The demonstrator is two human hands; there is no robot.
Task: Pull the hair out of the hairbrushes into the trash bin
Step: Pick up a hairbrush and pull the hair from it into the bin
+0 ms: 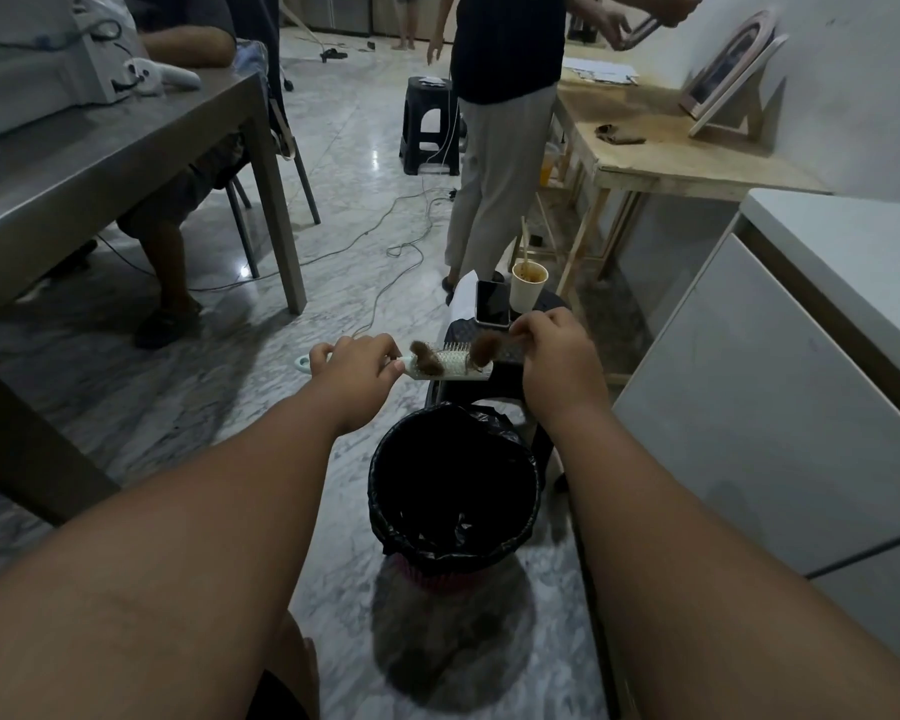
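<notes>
My left hand [357, 363] grips the handle of a white hairbrush [453, 367], held level with its bristles up, just beyond the trash bin. My right hand [549, 345] pinches a brown tuft of hair [487, 348] at the brush's right end. A second brown clump [426, 358] sits in the bristles near the handle. The trash bin [385, 491], lined with a black bag, stands on the floor below and slightly nearer to me than the brush.
Behind the brush a dark stool [458, 335] carries a phone [492, 304] and a paper cup [528, 288] with a stick. A person stands beyond it, another sits at the grey table [126, 148] on the left. A white cabinet [775, 381] is on the right. Cables lie on the floor.
</notes>
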